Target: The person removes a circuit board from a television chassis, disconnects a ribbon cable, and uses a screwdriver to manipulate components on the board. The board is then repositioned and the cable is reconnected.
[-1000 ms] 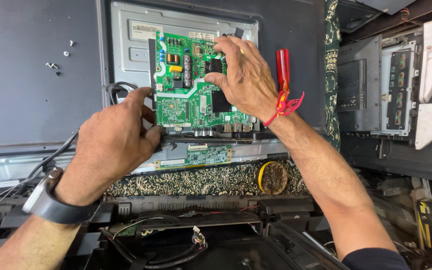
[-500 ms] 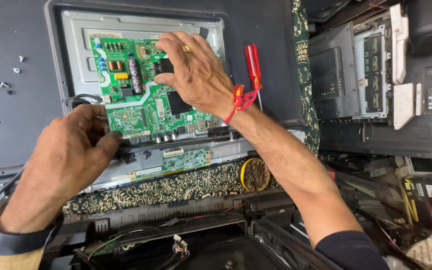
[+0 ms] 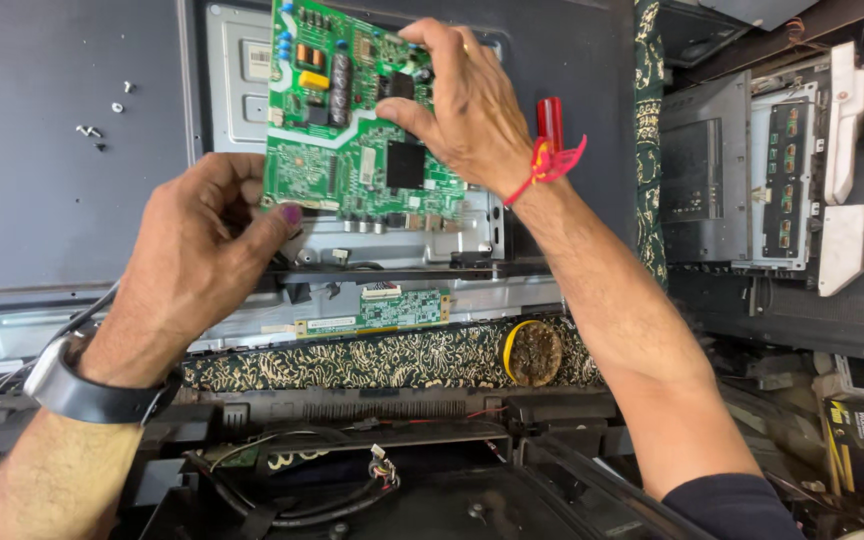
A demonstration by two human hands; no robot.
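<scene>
The green rectangular circuit board (image 3: 352,120) stood upright against the grey metal back plate (image 3: 237,90) of the opened television, its long axis vertical, its component side facing the person. The right hand (image 3: 467,105) pinched its right edge, the left hand (image 3: 207,235) its lower left corner – probably to steady it without touching the parts.

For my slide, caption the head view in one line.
Both hands, left hand and right hand, grip a green circuit board over an opened television back.
</scene>
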